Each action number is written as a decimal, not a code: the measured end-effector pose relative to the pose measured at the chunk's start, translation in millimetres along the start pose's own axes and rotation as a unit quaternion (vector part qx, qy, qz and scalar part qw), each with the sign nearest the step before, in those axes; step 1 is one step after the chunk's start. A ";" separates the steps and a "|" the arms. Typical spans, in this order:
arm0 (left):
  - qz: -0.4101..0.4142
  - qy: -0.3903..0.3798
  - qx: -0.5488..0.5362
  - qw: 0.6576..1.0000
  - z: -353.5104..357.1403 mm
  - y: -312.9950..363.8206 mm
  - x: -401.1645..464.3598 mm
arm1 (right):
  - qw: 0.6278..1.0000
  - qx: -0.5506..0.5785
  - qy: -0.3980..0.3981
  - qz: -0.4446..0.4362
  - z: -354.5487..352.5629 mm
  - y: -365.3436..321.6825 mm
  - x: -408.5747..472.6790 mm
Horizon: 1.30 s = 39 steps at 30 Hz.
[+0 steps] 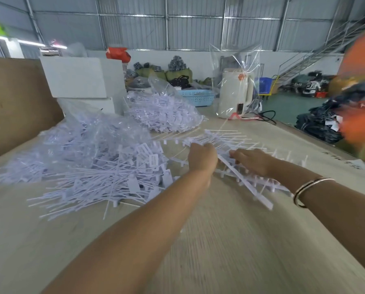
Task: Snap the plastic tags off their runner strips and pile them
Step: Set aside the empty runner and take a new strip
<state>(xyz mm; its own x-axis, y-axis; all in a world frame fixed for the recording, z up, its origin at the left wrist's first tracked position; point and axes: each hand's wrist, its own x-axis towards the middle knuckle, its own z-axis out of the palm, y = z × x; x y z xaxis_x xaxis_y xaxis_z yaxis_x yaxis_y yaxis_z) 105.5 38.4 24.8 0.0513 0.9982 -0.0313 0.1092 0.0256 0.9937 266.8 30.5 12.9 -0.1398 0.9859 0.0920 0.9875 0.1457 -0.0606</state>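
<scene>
Risk: a sharp twist could scatter tags across the surface (230,247) instead of onto the loose pile (96,172), and the thin runner strip (244,183) may crack unevenly. The strip lies between the hands, slanting toward the viewer. The left hand (201,159) appears curled on its far end. The right hand (253,161) rests on it, fingers fairly straight; its grip cannot be confirmed through motion blur.

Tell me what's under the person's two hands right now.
Runner strips with white tags attached lie under both hands, on the table. The left hand curls over their far end; the right hand rests on top. The fingertips and the strips beneath the palms are hidden.
</scene>
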 end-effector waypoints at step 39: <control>0.074 -0.296 0.325 0.895 -231.4 15.0 -73.4 | 0.871 0.462 0.150 0.073 -16.7 -74.8 -54.8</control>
<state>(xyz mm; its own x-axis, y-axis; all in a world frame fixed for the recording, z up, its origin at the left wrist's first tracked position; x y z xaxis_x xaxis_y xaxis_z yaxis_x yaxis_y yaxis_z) -126.3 -21.9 66.9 0.6088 0.7797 -0.1464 0.6024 -0.3342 0.7248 201.8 -35.8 29.0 0.1444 0.9537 0.2638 0.4926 0.1620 -0.8550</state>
